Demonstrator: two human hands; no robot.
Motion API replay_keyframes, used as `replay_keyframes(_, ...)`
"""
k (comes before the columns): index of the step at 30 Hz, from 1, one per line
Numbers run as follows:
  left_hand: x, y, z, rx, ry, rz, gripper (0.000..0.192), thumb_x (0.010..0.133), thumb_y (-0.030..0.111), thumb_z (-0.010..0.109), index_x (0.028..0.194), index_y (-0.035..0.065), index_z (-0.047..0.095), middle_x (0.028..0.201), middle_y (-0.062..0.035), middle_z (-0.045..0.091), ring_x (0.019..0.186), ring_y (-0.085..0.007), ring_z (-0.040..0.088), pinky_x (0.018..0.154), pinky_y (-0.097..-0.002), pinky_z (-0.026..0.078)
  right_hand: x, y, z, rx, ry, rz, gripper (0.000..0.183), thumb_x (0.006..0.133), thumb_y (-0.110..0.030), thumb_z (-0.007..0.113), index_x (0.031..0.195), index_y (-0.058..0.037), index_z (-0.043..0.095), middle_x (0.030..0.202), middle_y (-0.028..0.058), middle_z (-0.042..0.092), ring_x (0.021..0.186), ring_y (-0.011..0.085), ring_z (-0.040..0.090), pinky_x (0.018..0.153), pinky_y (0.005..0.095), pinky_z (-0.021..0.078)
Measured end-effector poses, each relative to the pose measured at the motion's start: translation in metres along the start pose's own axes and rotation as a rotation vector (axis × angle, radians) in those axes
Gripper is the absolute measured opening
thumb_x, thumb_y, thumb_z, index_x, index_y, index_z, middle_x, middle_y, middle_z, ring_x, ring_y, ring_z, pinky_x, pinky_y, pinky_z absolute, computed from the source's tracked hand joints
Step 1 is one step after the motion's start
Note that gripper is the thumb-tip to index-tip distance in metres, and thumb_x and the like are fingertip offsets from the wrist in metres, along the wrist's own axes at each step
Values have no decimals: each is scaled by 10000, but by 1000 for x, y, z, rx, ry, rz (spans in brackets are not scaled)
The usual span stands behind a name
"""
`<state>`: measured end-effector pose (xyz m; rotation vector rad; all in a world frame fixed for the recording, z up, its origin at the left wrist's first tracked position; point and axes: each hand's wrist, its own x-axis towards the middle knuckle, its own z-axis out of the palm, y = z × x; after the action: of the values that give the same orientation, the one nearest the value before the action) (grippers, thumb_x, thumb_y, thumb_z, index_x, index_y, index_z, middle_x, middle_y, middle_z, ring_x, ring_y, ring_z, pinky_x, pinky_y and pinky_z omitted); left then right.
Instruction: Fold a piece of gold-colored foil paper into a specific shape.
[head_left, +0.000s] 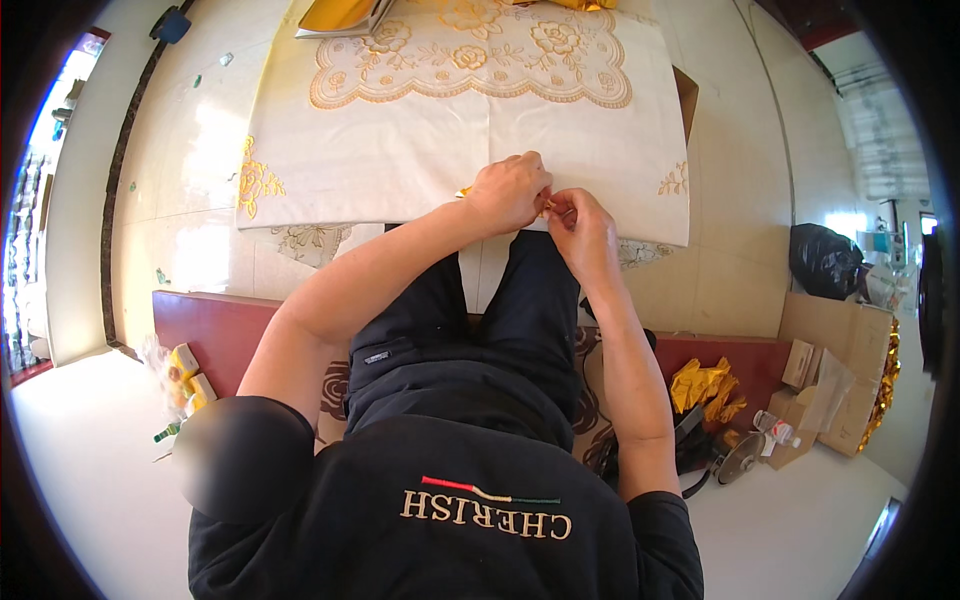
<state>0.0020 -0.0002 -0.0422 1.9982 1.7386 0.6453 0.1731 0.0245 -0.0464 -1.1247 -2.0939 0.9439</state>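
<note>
My left hand and my right hand meet above the near edge of a white embroidered tablecloth. Between their fingertips is a small piece of golden foil or paper, mostly hidden by the fingers. The fingers of both hands are bent and pinch it. Beside my left wrist another small golden piece lies on the cloth, partly covered by the arm. What the palms hold, if anything, cannot be seen.
Golden sheets with a pale booklet or stack lie at the table's far left; more golden material is at the far edge. On the red bench sit crumpled golden paper, a plastic bottle and cardboard boxes. A black bag stands beyond.
</note>
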Motion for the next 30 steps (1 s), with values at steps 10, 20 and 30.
replay_keyframes(10,-51,-17,-66,-441,412,-164,220,902,31,633,1110,37,706,1095,-75,687,951,-193,667,813,-343,544,1,6,3,-43,-9,35,188,819,-73,762,966,-24,655,859,101,690,686,208,659,657,337,541)
replay_keyframes(20,-96,-27,-36,-69,405,-41,377,749,58,779,1119,71,709,1106,-73,637,1032,-286,621,869,-374,526,2,4,2,-55,-14,3,194,819,-63,766,955,-17,636,863,93,675,652,192,633,634,326,532)
replay_keyframes(30,-68,-39,-33,73,284,117,184,743,104,784,914,88,718,968,-58,620,911,-266,611,789,-392,524,4,0,0,-69,-43,-57,166,839,-59,743,967,-28,642,868,89,658,666,189,643,642,322,533)
